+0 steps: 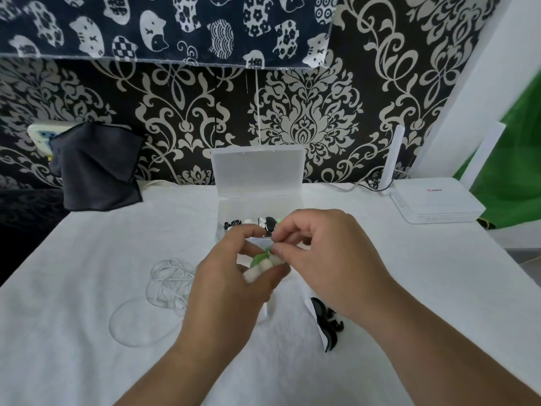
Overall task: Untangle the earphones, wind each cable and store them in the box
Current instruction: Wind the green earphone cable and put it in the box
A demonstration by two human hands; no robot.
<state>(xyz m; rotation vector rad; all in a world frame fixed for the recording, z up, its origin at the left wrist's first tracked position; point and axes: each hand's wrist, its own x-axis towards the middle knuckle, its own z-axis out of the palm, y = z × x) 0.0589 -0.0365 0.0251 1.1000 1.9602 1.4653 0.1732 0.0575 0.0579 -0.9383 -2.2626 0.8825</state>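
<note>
Two hands meet just in front of the open clear box (257,174): the left hand (231,279) grips a wound white earphone bundle (257,269), the right hand (325,259) pinches the green tie (259,258) on it. A loose white cable (167,282) lies on the worktop (87,259) at left, black earphones (323,317) at right

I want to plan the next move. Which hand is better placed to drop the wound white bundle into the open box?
The left hand: it holds the white bundle, just before the box. The right hand only pinches the green tie.
</note>
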